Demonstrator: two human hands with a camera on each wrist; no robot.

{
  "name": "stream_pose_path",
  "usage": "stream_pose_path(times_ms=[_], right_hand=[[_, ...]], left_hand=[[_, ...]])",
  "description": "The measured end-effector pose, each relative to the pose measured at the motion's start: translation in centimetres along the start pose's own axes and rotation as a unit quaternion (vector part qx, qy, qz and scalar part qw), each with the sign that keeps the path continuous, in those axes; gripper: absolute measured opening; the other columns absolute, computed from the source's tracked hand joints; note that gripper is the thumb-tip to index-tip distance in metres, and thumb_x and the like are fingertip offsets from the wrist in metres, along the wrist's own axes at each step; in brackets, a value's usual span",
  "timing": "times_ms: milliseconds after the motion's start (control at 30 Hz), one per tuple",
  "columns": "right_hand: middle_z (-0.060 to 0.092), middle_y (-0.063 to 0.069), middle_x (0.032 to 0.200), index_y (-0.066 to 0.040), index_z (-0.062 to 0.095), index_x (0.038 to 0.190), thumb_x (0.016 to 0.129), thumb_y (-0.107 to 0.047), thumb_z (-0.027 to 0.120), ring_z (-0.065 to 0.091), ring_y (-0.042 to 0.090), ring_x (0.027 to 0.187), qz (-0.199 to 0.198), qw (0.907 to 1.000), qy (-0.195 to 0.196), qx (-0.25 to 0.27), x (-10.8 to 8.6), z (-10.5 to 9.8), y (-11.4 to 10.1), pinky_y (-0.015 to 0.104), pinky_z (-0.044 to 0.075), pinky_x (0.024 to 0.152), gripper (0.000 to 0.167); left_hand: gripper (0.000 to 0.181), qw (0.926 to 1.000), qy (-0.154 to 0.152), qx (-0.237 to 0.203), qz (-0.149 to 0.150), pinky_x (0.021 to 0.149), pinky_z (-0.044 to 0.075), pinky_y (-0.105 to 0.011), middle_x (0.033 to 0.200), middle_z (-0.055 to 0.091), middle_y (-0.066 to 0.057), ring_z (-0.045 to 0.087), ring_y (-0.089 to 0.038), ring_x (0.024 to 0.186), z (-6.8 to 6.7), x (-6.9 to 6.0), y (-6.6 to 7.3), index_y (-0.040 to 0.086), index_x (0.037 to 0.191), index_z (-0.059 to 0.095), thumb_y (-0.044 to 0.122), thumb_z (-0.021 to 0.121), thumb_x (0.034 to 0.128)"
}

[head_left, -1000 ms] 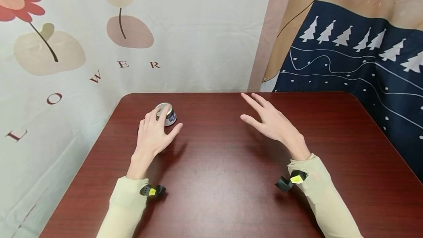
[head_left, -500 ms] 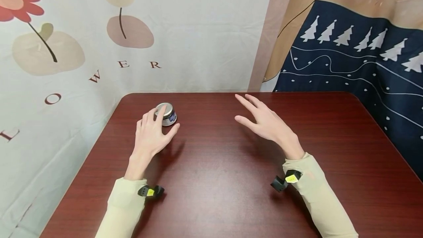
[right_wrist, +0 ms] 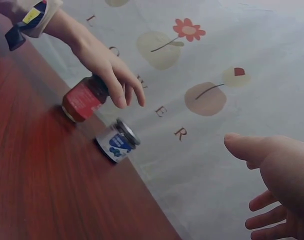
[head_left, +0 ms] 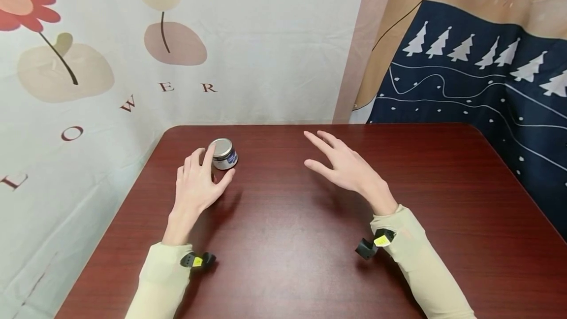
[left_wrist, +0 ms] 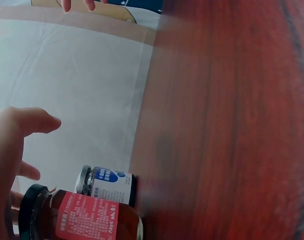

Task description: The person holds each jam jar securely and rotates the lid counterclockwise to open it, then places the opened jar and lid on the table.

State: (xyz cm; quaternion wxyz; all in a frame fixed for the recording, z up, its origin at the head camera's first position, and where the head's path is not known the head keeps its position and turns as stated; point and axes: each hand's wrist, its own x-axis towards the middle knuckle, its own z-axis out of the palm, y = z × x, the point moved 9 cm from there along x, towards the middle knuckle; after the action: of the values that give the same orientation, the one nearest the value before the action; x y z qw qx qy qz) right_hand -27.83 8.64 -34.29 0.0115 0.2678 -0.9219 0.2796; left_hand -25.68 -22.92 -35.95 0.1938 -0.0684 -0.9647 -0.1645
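Note:
A small jar with a silver lid and a blue-and-white label (head_left: 225,155) stands upright on the table, near its far left. Closer to me stands a taller red-labelled jar with a black lid (right_wrist: 83,100), mostly hidden under my left hand in the head view. My left hand (head_left: 195,186) hovers over this red-labelled jar (left_wrist: 89,218), fingers spread and thumb apart. Whether its fingers touch the lid I cannot tell. My right hand (head_left: 347,167) hangs above the table to the right, fingers extended, holding nothing.
The dark red wooden table (head_left: 283,260) spans the view. A pale cloth with flower prints (head_left: 266,53) hangs behind and left of it. A navy cloth with white trees (head_left: 465,78) hangs at the right.
My right hand has drifted left and slightly toward me. My left hand has shifted a little left and nearer, uncovering more of the blue-and-white jar. The blue-and-white jar has stayed in place.

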Motion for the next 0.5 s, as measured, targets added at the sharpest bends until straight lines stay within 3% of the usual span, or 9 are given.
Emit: stream_pose_path(times_ms=[500], right_hand=[[0.026,0.006,0.163,-0.041,0.023,0.16,0.098,-0.067,0.045,0.031,0.028,0.146,-0.015,0.9998,-0.01,0.006,0.6,1.1,-1.4,0.056,0.036,0.111,0.071]], left_hand=[[0.079,0.9996,0.005,0.009,-0.028,0.09,0.037,-0.065,0.138,0.043,-0.025,0.042,-0.047,0.121,-0.1,-0.4,-0.8,0.013,0.153,0.035,0.048,0.064,0.0885]])
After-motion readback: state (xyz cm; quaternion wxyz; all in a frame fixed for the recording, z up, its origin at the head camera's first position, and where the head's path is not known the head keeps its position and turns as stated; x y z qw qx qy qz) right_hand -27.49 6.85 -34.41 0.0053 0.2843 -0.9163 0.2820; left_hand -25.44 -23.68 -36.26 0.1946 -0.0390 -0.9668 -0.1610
